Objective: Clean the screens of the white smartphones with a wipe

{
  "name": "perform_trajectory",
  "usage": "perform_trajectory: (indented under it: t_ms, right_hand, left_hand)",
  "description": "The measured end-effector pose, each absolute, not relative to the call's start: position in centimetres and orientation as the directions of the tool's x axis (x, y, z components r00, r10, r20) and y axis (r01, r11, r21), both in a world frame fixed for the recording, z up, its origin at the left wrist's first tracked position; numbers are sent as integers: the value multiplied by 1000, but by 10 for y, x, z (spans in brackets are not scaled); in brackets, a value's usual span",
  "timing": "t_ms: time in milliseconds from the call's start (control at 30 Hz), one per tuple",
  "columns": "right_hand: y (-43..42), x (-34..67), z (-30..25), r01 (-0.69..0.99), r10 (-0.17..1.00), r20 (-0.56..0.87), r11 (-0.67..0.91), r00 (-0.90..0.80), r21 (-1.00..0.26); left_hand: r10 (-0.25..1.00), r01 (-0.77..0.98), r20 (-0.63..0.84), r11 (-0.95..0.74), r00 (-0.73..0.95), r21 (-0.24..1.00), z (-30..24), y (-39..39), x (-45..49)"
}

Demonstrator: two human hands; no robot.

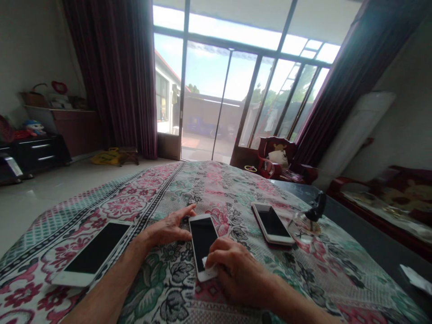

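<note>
A white smartphone (201,238) with a dark screen lies face up on the patterned tablecloth (158,279) in front of me. My left hand (170,226) rests at its upper left edge, fingers stretched out and thumb near the phone's side. My right hand (236,270) is closed over the lower right of the screen. A bit of white tissue or cloth (204,262) pokes out from under its fingertips; most of it is hidden. A larger white phone (97,249) lies to the left, beyond my left forearm. Another white phone (272,222) lies to the right.
A clear bottle with a black spray head (315,209) stands right of the right-hand phone. A dark surface (357,234) runs along the table's right side, with a white paper-like item (416,278) on it. A wooden chair (278,157) stands beyond, near glass doors.
</note>
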State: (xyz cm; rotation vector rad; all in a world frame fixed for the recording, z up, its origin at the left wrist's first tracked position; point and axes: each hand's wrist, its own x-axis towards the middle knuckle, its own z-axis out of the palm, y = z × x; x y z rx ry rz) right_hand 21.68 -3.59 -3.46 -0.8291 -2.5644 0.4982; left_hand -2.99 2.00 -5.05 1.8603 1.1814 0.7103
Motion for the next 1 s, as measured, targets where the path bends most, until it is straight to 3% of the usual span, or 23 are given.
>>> perform_trajectory:
  t_ms: [133,233,400,900,1000]
  right_hand:
    - [-57,228,-9,422,562,90,708,-822,-567]
    - [-55,235,5,409,571,73,666,-818,-624]
    - [-32,246,-10,622,807,182,557,-561,-551]
    - [-56,204,-39,788,901,143,429,-411,-442]
    - [-54,209,-33,782,881,121,463,-458,-417]
  left_hand:
    - [910,436,42,-237,412,868,-50,19,-30]
    - [909,448,43,-245,414,860,-49,19,-30]
    - [911,507,45,-270,411,819,-47,19,-29]
    - [916,611,115,-346,385,712,-46,19,-13]
    - [927,689,102,-340,362,640,-30,14,-10]
